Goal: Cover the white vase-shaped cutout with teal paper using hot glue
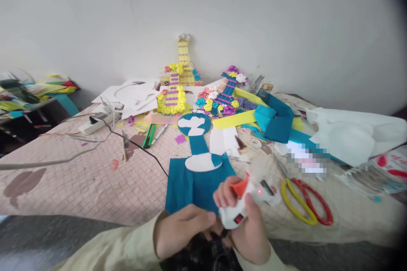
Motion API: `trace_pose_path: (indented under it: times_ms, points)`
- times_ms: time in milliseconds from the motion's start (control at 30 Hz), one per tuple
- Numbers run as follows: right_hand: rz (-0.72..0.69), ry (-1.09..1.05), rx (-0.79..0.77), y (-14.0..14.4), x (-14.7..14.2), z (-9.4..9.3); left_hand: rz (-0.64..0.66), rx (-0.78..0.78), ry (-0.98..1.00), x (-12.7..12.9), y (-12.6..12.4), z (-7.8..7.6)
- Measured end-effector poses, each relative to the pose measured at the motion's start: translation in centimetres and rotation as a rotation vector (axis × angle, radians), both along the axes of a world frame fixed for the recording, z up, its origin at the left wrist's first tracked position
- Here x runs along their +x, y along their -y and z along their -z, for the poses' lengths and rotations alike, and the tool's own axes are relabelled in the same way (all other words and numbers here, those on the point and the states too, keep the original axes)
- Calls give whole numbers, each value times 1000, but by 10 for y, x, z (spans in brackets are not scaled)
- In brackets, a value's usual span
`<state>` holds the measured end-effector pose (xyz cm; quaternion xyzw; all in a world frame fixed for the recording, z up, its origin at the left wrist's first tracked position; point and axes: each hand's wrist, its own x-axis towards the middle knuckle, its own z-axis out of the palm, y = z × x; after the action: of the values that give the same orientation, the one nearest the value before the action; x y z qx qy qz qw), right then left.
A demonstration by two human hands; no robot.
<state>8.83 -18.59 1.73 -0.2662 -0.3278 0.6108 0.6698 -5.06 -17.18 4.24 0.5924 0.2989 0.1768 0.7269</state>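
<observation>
My right hand [251,233] grips a white glue gun [246,203] with an orange trigger and a lit red lamp, held low over the near table edge. Fingers rest on its trigger. My left hand [181,230] sits just left of the gun, fingers curled, its thumb touching the gun's body. Right behind both hands lies a teal felt shape [193,182] with white oval patches [202,163] on it. The gun's black cord [140,146] runs left across the table.
Scissors [305,201] with yellow and red handles lie to the right. Two flower-decorated paper towers [178,89] [224,97] stand at the back by the wall. A white power strip [95,123], green markers [148,135], teal fabric [275,123] and a white bag [352,133] crowd the table.
</observation>
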Motion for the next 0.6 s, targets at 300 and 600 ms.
trace_pose_path:
  times_ms: [300, 600]
  points:
    - [286, 29, -104, 10, 54, 33, -86, 1070, -548, 8, -102, 14]
    - [373, 331, -287, 1, 68, 37, -94, 1283, -584, 47, -142, 66]
